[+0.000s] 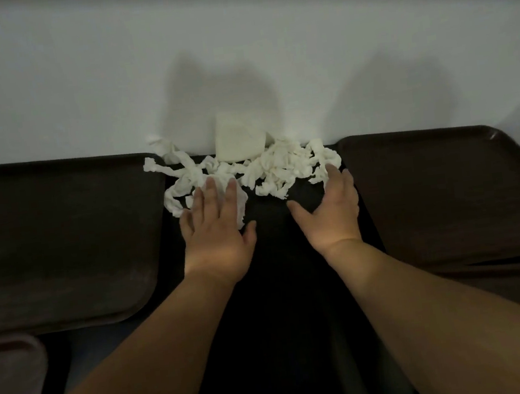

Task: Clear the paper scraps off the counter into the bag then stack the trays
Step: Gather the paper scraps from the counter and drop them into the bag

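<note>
Head view, the only feed I've got. Everything below is placed relative to the paper scraps (258, 169).

- Scraps: loose white pile of torn, twisted strips on the dark counter (277, 279), up against the pale wall (236, 53). All of it is on the counter, in the gap between two trays.
- Behind the pile, touching the wall: a white paper roll (239, 141), upright, with its base among the strips.
- Left of the pile: left tray (62, 238), dark brown, lying flat. A few strips lie over its near-pile corner.
- Right of the pile: right tray (446, 195), same kind, flat. It looks to be sitting on another tray edge (504, 279). Too dark for me to confirm.
- Well down-left of the pile, at the frame edge: corner of a third tray (11, 387).
- Left hand (218, 237): palm down at the near-left edge of the pile. Fingers (211, 191) are straight and slightly spread, tips resting on the strips, thumb out to the side. Nothing gripped.
- Right hand (332, 217): at the near-right edge of the pile, palm turned in toward it. Fingers (335, 177) are together and gently curved, just touching the outermost strips. The thumb is splayed wide toward the middle. Nothing held.
- Both forearms are bare and come in from the bottom of the frame.
- The two hands bracket the pile, one on each flank.
</note>
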{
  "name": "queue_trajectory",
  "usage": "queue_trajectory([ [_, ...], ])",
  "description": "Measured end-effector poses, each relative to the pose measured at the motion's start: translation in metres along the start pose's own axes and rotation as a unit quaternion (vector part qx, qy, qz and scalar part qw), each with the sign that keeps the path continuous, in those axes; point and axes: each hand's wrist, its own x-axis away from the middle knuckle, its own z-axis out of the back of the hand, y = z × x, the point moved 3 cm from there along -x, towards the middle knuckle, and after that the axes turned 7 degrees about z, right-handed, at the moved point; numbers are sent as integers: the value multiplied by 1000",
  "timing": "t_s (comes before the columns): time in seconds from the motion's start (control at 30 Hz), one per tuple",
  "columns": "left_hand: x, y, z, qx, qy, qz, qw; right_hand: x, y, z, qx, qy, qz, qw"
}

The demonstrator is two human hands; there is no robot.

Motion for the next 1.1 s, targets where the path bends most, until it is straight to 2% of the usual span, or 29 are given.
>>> queue_trajectory([
  [0.13,-16,2,-1,11,-3,29,1000,-34,-4,-7,16,13,-14,1000],
  [0.3,-17,1,-2,19,70,17,997,-63,-6,-16,93,-17,-28,995],
  [0.4,-19,2,-4,9,74,31,997,-68,-5,-20,128,-9,-9,992],
  [0.53,-19,4,-1,10,72,51,996,-68,-2,-19,86,18,-14,996],
  [0.67,-15,7,7,22,69,30,997,-53,-1,-11,30,37,-10,999],
  [0.77,-6,6,13,56,56,20,997,-17,-1,6,-5,31,-9,999],
  [0.9,31,1,12,46,87,-24,995,54,1,34,-65,-9,-20,998],
  [1.0,65,4,17,133,8,25,991,94,2,51,-118,-41,-81,989],
  [1.1,87,12,34,201,-11,13,980,120,-3,72,-151,-46,-98,983],
])
